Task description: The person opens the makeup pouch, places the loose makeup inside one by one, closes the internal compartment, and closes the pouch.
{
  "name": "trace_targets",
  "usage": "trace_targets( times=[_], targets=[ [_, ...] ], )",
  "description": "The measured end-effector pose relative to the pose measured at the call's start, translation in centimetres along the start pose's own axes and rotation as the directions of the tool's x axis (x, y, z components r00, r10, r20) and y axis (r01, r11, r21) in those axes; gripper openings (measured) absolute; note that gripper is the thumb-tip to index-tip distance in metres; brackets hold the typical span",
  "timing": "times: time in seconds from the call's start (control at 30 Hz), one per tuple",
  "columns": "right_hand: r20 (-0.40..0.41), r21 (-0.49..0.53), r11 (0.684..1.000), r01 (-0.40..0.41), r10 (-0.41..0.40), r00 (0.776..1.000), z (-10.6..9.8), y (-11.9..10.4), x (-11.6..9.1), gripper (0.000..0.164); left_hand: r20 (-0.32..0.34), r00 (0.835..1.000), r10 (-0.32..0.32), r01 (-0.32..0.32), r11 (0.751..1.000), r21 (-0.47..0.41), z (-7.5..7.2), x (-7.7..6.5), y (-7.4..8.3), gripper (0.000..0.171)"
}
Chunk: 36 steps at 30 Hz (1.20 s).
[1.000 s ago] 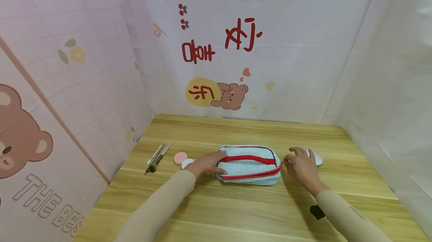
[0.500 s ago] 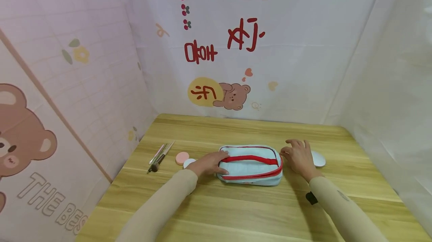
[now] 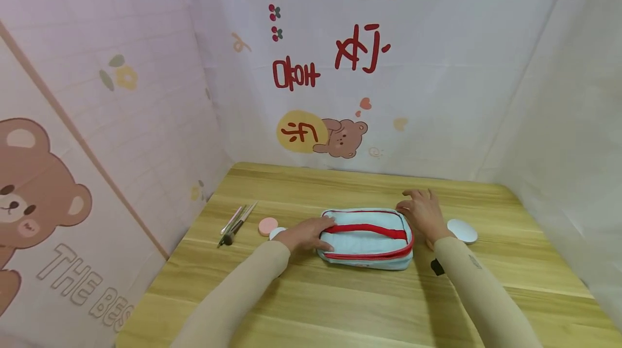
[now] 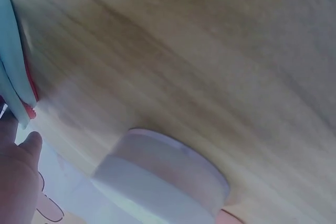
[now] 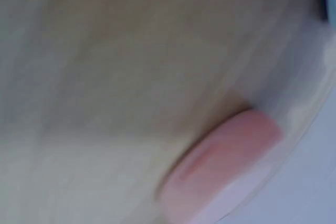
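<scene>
A light blue zip pouch [image 3: 364, 240] with red trim and a red strap lies on the wooden table in the head view. My left hand [image 3: 307, 233] grips its left end, the thumb apart from the fingers. In the left wrist view the pouch [image 4: 14, 56] shows only at the left edge, beside my left hand [image 4: 18, 177]. At the back right corner my right hand [image 3: 424, 213] has bent fingers pinching along the zip edge; the zip pull itself is hidden. A blurred pink, pale-topped round thing [image 5: 220, 166] shows in the right wrist view.
A white oval object [image 3: 462, 231] lies right of my right forearm. Left of the pouch are a pink round case [image 3: 268, 226] and a white round jar [image 4: 163, 174]. Slim makeup brushes [image 3: 237, 224] lie further left. Printed cloth [image 3: 389, 83] hangs behind the table.
My right hand has moved away from me along the pouch's right end, from its right side to the back corner. The left hand keeps its hold. The whole head view has shifted slightly.
</scene>
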State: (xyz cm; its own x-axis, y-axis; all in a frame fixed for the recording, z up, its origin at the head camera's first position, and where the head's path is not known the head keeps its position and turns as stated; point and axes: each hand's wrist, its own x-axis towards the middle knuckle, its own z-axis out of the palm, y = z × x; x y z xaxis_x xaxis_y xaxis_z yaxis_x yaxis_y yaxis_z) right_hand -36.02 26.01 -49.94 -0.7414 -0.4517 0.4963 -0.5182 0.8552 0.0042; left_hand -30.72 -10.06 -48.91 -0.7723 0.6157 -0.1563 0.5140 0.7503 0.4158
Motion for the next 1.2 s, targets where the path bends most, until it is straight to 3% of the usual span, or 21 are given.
trace_targets(
  times=[0.3, 0.63, 0.73, 0.8, 0.97, 1.03, 1.2],
  targets=[
    [0.036, 0.087, 0.995, -0.043, 0.040, 0.999, 0.0, -1.0, 1.3, 0.007, 0.034, 0.999, -0.011, 0.010, 1.000, 0.020, -0.4, 0.5, 0.5, 0.078],
    [0.133, 0.135, 0.977, -0.164, 0.146, 0.980, -1.9, -1.3, -0.2, 0.015, -0.016, 1.000, -0.004, 0.004, 1.000, -0.010, -0.6, 0.0, 0.5, 0.077],
    [0.173, 0.195, 0.957, -0.216, 0.184, 0.968, -2.4, -1.7, -1.0, 0.026, -0.054, 0.998, -0.023, 0.019, 0.998, -0.058, -0.7, -0.7, 0.2, 0.082],
    [0.207, 0.231, 0.941, -0.249, 0.202, 0.957, -2.7, -2.0, -1.5, 0.036, -0.084, 0.996, -0.024, 0.012, 0.990, -0.138, -0.8, -1.1, 0.0, 0.081],
    [0.302, 0.256, 0.921, -0.294, 0.212, 0.929, -3.5, -2.6, -2.8, 0.061, -0.146, 0.988, 0.047, -0.094, 0.937, -0.336, -1.1, -2.0, -0.2, 0.065],
    [0.336, 0.264, 0.914, -0.309, 0.213, 0.917, -4.1, -3.0, -3.4, 0.072, -0.156, 0.986, 0.065, -0.117, 0.929, -0.351, -1.2, -2.4, -0.1, 0.066],
    [0.402, 0.261, 0.913, -0.313, 0.192, 0.895, -5.5, -4.3, -5.1, 0.101, -0.132, 0.990, 0.056, -0.098, 0.936, -0.337, -0.6, -3.2, 0.3, 0.077]
  ],
)
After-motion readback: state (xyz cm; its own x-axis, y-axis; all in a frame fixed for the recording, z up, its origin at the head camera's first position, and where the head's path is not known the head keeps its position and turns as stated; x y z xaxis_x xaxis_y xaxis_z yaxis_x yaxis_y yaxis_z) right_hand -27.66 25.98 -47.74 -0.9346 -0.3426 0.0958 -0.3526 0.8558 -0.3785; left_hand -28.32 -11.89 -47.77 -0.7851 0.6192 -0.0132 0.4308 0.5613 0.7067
